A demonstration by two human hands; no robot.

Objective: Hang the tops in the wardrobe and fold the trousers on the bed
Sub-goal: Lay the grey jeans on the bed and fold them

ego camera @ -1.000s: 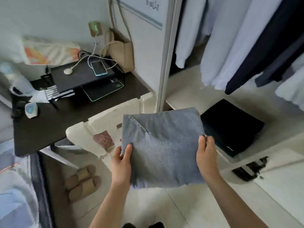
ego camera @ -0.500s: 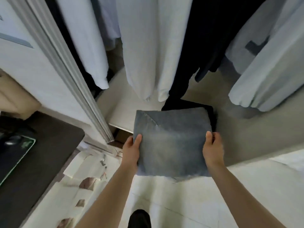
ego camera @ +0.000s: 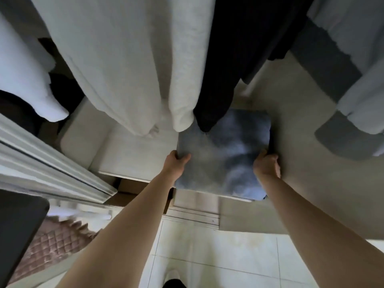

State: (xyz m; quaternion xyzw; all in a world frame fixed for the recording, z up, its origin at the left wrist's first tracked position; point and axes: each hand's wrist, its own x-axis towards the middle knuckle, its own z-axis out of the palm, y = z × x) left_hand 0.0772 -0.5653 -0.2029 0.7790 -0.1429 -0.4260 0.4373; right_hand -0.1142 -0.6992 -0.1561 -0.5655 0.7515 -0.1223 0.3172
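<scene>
The folded grey-blue jeans point(ego camera: 224, 154) lie flat over the wardrobe's pale shelf point(ego camera: 128, 150), reaching under the hanging clothes. My left hand point(ego camera: 176, 163) grips their left edge, thumb on top. At the right edge my right hand point(ego camera: 267, 165) grips them too, fingers curled under. A strip of black folded cloth point(ego camera: 271, 140) shows beneath the jeans' right side. Above hang a white top point(ego camera: 128, 59) and a black garment point(ego camera: 239, 48), whose hems touch the jeans' far edge.
A pale blue top with grey cuffs point(ego camera: 353, 96) hangs at the right, another white garment point(ego camera: 22, 75) at the left. The wardrobe's sliding-door frame point(ego camera: 52, 163) runs diagonally at the left. A dark desk corner point(ego camera: 18, 225) sits lower left, white floor tiles point(ego camera: 207, 256) below.
I have stepped closer and both hands have pushed the folded jeans forward into the wardrobe, over the black folded cloth on the shelf.
</scene>
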